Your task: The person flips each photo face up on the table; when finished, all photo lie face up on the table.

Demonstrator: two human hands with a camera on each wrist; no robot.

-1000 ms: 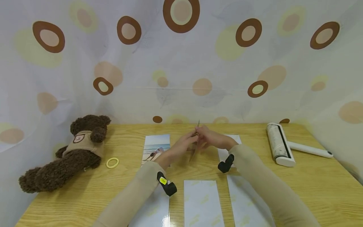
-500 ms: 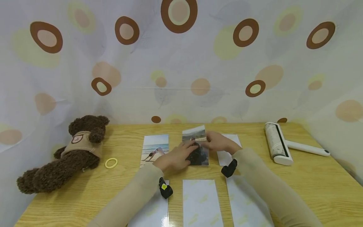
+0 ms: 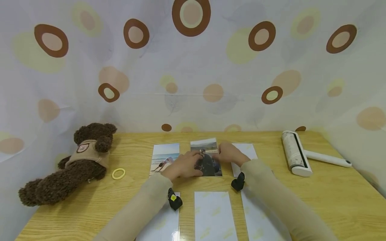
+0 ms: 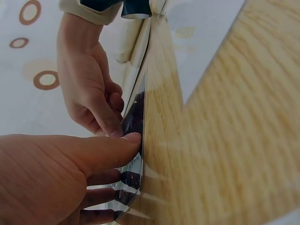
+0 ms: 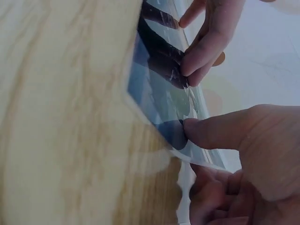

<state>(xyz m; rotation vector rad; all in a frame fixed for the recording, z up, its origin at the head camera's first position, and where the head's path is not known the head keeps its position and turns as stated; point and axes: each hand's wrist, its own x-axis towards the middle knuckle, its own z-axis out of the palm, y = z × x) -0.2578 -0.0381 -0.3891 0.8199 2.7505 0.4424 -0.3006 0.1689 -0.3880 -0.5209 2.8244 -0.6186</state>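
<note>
Judged partway: beach photo (image 3: 161, 157) lies picture side up on table (image 3: 135, 150); dark landscape photo (image 3: 208, 167), also picture side up, sits beside it under both hands. Four white-faced sheets (image 3: 212, 214) remain, one right of the pair, three nearer the person; undersides not visible. Left hand (image 3: 185, 164): fingers extended, touching the dark photo. Right hand (image 3: 230, 154): thumb on its right edge, other fingers curled; pinch or mere press, cannot tell.
</note>
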